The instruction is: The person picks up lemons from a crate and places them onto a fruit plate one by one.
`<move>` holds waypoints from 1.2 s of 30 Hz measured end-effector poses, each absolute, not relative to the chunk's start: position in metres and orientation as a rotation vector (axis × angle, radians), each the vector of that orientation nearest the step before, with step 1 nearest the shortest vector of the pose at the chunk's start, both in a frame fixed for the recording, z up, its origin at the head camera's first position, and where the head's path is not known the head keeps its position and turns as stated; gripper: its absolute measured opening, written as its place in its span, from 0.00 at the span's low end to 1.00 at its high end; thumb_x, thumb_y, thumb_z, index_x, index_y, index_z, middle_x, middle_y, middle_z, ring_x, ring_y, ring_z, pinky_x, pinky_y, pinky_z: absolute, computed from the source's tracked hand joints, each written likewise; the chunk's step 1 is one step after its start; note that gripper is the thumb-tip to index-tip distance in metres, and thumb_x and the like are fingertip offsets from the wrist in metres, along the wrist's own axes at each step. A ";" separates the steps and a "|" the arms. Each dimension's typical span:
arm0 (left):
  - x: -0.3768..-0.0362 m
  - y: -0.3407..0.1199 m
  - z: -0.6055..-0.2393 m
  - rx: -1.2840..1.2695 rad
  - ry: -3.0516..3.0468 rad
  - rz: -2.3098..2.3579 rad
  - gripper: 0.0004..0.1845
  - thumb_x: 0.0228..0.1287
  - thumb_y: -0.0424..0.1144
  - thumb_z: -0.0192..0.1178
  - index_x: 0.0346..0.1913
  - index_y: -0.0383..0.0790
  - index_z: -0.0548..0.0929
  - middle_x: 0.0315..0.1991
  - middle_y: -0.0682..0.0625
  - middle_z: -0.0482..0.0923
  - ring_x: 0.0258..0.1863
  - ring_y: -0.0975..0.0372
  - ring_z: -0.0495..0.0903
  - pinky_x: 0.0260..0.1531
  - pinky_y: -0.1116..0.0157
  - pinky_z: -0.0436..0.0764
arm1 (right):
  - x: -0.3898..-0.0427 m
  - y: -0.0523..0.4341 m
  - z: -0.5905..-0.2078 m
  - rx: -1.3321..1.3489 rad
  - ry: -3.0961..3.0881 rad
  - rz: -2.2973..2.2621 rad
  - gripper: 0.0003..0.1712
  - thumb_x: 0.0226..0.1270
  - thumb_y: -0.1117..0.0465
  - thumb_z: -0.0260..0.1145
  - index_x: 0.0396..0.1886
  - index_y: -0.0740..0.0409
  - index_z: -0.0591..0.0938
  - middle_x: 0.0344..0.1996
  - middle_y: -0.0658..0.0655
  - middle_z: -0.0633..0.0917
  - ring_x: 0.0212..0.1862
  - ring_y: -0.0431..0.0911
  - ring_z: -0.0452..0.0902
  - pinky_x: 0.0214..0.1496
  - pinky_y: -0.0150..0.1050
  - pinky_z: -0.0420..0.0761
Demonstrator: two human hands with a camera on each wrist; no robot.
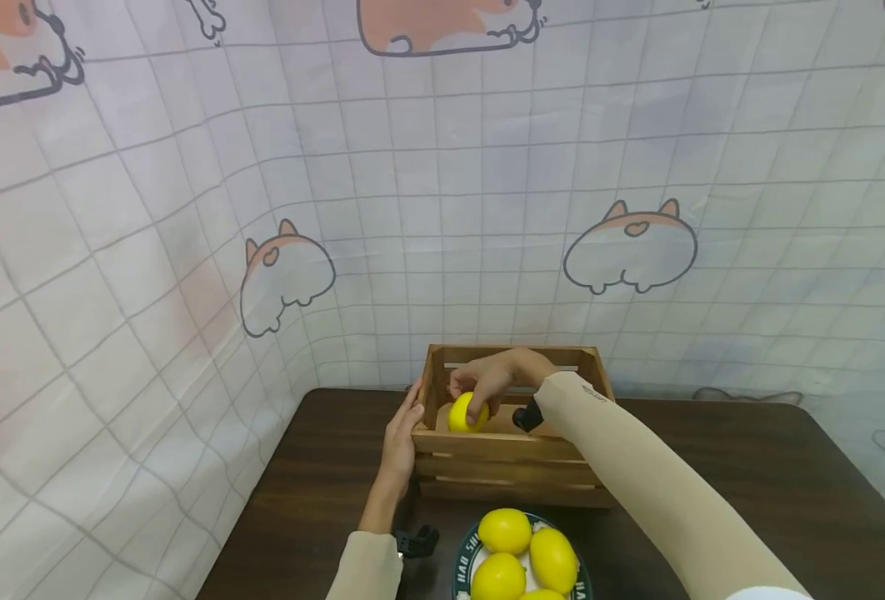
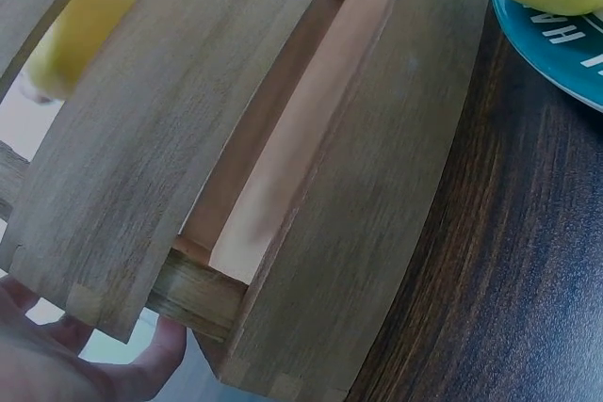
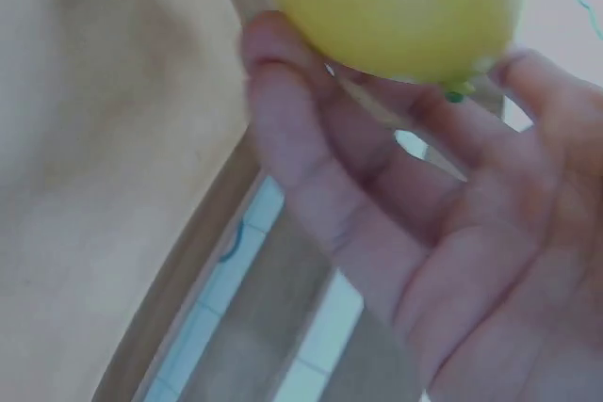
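Note:
In the head view my right hand (image 1: 487, 379) reaches over a slatted wooden crate (image 1: 510, 446), pinching a yellow lemon (image 1: 463, 413) near the crate's left inner corner. The right wrist view has this lemon (image 3: 396, 7) at its top, with a green tip toward the palm and fingertips against its skin. Along the crate's left side lies my left hand (image 1: 399, 437), fingers extended and touching the wood. From the left wrist, the fingers of that hand (image 2: 85, 364) appear at the end of the crate's slats (image 2: 188, 138).
A dark-rimmed plate (image 1: 463, 575) with lettering holds several lemons (image 1: 504, 531) in front of the crate. Both stand on a dark wooden table (image 1: 315, 492). A gridded, dog-printed curtain (image 1: 450, 208) hangs behind and along the left.

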State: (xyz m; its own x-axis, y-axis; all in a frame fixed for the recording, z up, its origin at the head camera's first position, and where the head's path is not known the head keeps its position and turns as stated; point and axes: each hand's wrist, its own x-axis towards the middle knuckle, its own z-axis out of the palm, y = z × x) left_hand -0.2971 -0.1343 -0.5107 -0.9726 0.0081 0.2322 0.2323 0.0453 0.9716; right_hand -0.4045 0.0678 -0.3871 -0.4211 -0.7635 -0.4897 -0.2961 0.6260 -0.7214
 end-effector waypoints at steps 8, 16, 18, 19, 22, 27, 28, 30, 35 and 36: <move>-0.297 -0.134 -0.511 -0.246 -2.150 -2.039 0.27 0.82 0.52 0.40 0.80 0.60 0.62 0.82 0.58 0.55 0.83 0.54 0.47 0.80 0.39 0.44 | -0.380 0.092 -0.371 -0.982 2.166 -0.927 0.23 0.62 0.56 0.72 0.48 0.55 0.69 0.43 0.57 0.79 0.38 0.45 0.76 0.39 0.41 0.83; -0.295 -0.133 -0.508 -0.249 -2.160 -2.024 0.28 0.83 0.51 0.39 0.81 0.57 0.60 0.82 0.58 0.55 0.83 0.54 0.48 0.80 0.40 0.44 | -0.349 0.109 -0.357 -1.081 2.291 -1.042 0.22 0.61 0.55 0.72 0.48 0.54 0.70 0.42 0.56 0.78 0.36 0.46 0.74 0.39 0.36 0.78; -0.295 -0.133 -0.508 -0.252 -2.163 -2.019 0.28 0.83 0.51 0.39 0.81 0.56 0.60 0.82 0.58 0.54 0.83 0.53 0.48 0.80 0.39 0.43 | -0.342 0.114 -0.356 -1.091 2.327 -1.073 0.22 0.61 0.54 0.73 0.47 0.53 0.71 0.40 0.56 0.77 0.36 0.46 0.73 0.39 0.37 0.76; -0.294 -0.132 -0.507 -0.253 -2.164 -2.017 0.28 0.83 0.52 0.39 0.81 0.55 0.60 0.82 0.58 0.54 0.83 0.53 0.47 0.80 0.39 0.43 | -0.339 0.117 -0.356 -1.095 2.349 -1.083 0.22 0.61 0.54 0.73 0.47 0.53 0.71 0.40 0.55 0.77 0.36 0.47 0.73 0.39 0.38 0.76; -0.294 -0.130 -0.508 -0.257 -2.167 -2.015 0.28 0.83 0.52 0.39 0.81 0.57 0.60 0.82 0.58 0.54 0.83 0.53 0.47 0.80 0.39 0.42 | -0.330 0.127 -0.358 -1.104 2.383 -1.128 0.22 0.60 0.54 0.73 0.47 0.52 0.71 0.39 0.56 0.77 0.34 0.47 0.73 0.39 0.39 0.76; -0.295 -0.129 -0.509 -0.271 -2.157 -2.011 0.28 0.83 0.50 0.40 0.81 0.56 0.60 0.82 0.57 0.54 0.83 0.53 0.47 0.80 0.40 0.43 | -0.319 0.142 -0.364 -1.116 2.423 -1.215 0.22 0.60 0.56 0.73 0.47 0.54 0.70 0.39 0.56 0.76 0.35 0.47 0.75 0.39 0.38 0.78; -0.296 -0.129 -0.509 -0.268 -2.155 -2.012 0.28 0.83 0.50 0.40 0.81 0.56 0.60 0.82 0.58 0.55 0.83 0.54 0.48 0.80 0.41 0.44 | -0.316 0.145 -0.365 -1.114 2.434 -1.233 0.23 0.60 0.57 0.73 0.47 0.54 0.70 0.39 0.56 0.76 0.35 0.47 0.76 0.39 0.38 0.79; -0.295 -0.129 -0.509 -0.254 -2.156 -2.010 0.28 0.82 0.50 0.40 0.80 0.57 0.61 0.82 0.58 0.55 0.83 0.55 0.48 0.81 0.42 0.45 | -0.311 0.149 -0.369 -1.108 2.446 -1.267 0.23 0.60 0.57 0.74 0.47 0.53 0.70 0.39 0.56 0.78 0.36 0.47 0.76 0.39 0.38 0.80; -0.296 -0.130 -0.510 -0.239 -2.152 -2.013 0.27 0.82 0.50 0.41 0.80 0.58 0.61 0.82 0.58 0.55 0.83 0.55 0.48 0.81 0.43 0.46 | -0.297 0.158 -0.380 -1.073 2.447 -1.348 0.24 0.61 0.58 0.75 0.49 0.52 0.69 0.38 0.56 0.79 0.38 0.49 0.77 0.39 0.38 0.82; -0.297 -0.131 -0.510 -0.241 -2.151 -2.014 0.27 0.82 0.50 0.41 0.80 0.58 0.61 0.82 0.58 0.56 0.83 0.54 0.49 0.81 0.43 0.46 | -0.295 0.160 -0.381 -1.063 2.445 -1.363 0.24 0.61 0.58 0.75 0.49 0.52 0.69 0.39 0.57 0.79 0.38 0.50 0.77 0.40 0.38 0.82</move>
State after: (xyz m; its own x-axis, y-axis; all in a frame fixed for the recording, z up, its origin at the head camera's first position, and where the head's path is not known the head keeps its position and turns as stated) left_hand -0.2967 -0.1305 -0.5098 -0.9696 -0.0079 0.2445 0.2434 0.0668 0.9676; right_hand -0.2951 0.1598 -0.3814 -0.7386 -0.6432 0.2019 -0.5099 0.3371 -0.7915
